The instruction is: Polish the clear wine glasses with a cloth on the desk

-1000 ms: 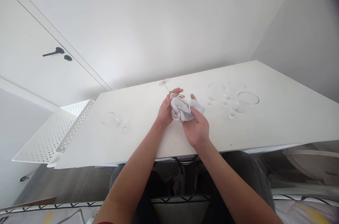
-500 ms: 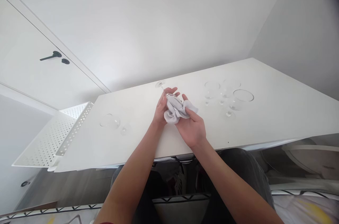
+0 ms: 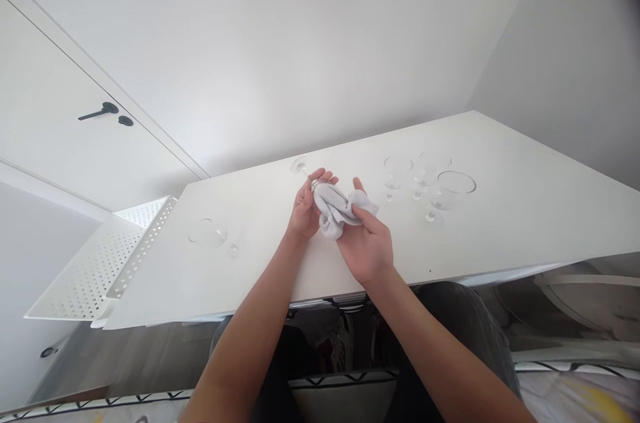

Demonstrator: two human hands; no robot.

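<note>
Above the middle of the white table, my left hand (image 3: 306, 207) is closed around a stemmed wine glass (image 3: 299, 165), whose foot points away toward the wall. Its bowl is mostly hidden by a light grey cloth (image 3: 334, 204) bunched over and into it. My right hand (image 3: 367, 244) grips the cloth with the thumb on top, one finger sticking up behind it. How deep the cloth reaches inside the bowl cannot be made out.
Several clear stemmed glasses (image 3: 400, 166) stand close together at the right of the table (image 3: 520, 209). Another glass (image 3: 206, 231) stands at the left. A white perforated rack (image 3: 85, 279) hangs at the table's left end, near a door handle (image 3: 103, 111).
The right hand has shifted slightly right with the cloth, which is folded differently. The held glass has tilted a little, its foot moving slightly left.
</note>
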